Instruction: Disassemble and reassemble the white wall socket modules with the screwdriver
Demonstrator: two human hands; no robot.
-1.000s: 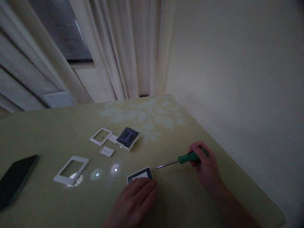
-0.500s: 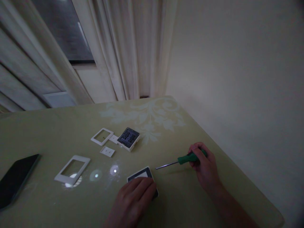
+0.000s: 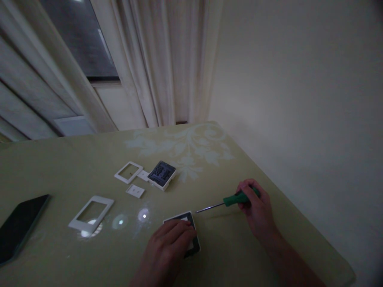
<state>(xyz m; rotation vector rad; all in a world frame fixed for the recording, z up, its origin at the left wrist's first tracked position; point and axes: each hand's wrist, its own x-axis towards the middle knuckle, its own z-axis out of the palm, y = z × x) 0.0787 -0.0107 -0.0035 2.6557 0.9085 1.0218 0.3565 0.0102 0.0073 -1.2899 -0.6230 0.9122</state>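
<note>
In the head view, my right hand is closed around the green handle of a screwdriver. The metal shaft points left, its tip just off the upper right corner of a square wall-switch module with a dark face and pale rim. Over that module lies my left hand, fingers bent and gripping it on the table; they cover much of its face. Farther back rests a second module, dark circuit-board side up in a white housing.
White frames lie left of the hands, one nearer and one farther. Between them and the second module are small white plates. A dark tablet-like slab lies at the left. The table meets a wall at right; curtains hang behind.
Under my left hand the module has turned slightly and shifted a little to the right. My right hand and the screwdriver have barely moved.
</note>
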